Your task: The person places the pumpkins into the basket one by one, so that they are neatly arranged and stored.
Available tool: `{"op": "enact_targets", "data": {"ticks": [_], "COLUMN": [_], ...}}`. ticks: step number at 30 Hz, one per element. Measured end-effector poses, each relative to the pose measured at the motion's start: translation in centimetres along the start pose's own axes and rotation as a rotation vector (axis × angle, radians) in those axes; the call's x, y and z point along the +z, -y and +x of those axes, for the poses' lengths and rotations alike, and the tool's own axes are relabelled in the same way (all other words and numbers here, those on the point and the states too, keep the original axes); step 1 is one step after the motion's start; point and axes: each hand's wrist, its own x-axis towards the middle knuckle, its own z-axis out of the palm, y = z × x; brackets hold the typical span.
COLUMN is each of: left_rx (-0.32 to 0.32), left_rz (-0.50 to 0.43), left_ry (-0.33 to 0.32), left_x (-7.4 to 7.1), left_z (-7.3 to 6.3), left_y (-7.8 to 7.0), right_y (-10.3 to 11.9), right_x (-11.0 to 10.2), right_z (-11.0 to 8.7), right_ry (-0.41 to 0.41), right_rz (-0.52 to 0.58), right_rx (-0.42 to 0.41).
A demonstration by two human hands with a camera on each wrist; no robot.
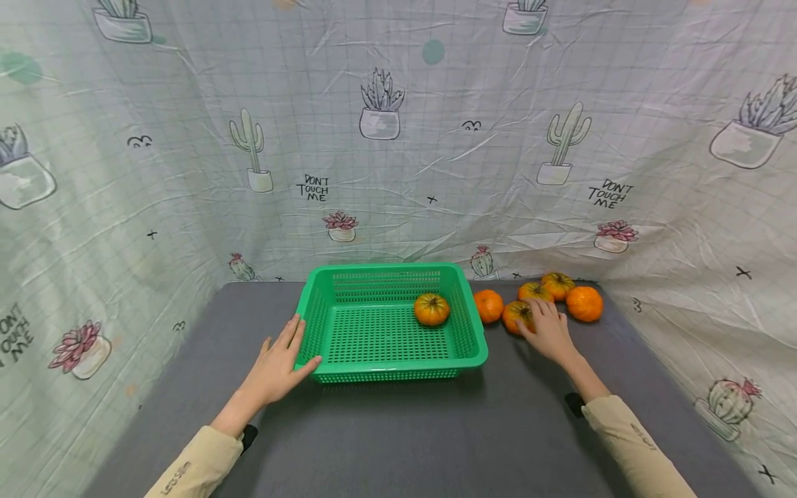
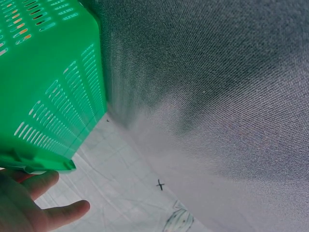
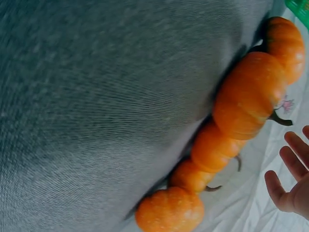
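A green plastic basket (image 1: 398,369) with slotted walls stands on the table, and one small orange pumpkin (image 1: 432,309) sits inside toward its right end. My left hand (image 1: 274,370) rests at the basket's left rim, its fingers extended along the edge. In the left wrist view, fingertips lie right at the rim of the basket (image 2: 53,92). Over a small pumpkin (image 1: 515,317) right of the basket, my right hand (image 1: 548,332) reaches with spread fingers. The right wrist view shows that hand (image 3: 294,188) apart from the large-looking pumpkin (image 3: 251,96) and its stem, holding nothing.
Other small pumpkins surround the right hand: one beside the basket (image 1: 488,306), one at the far right (image 1: 584,303), and more behind (image 1: 557,285). The table (image 1: 398,436) is dark grey. A printed cloth (image 1: 398,166) hangs behind it and along both sides.
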Motion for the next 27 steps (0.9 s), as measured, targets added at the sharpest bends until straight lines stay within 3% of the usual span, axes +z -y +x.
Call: {"op": "enact_targets", "data": {"ticks": [15,27], "left_rx": [0.002,-0.005], "left_rz": [-0.004,-0.010], "left_ry": [0.001,0.011], "left_x": [-0.2,-0.1], "left_z": [0.1,0.1], "left_y": [0.0,0.0], "right_y": [-1.9,-2.3], "right_x": [1.2,2.1], "right_z": [1.2,1.9], "right_ry": [0.143,0.198], "right_rz": [0.012,-0.019], "right_rx": [0.120,0.100]}}
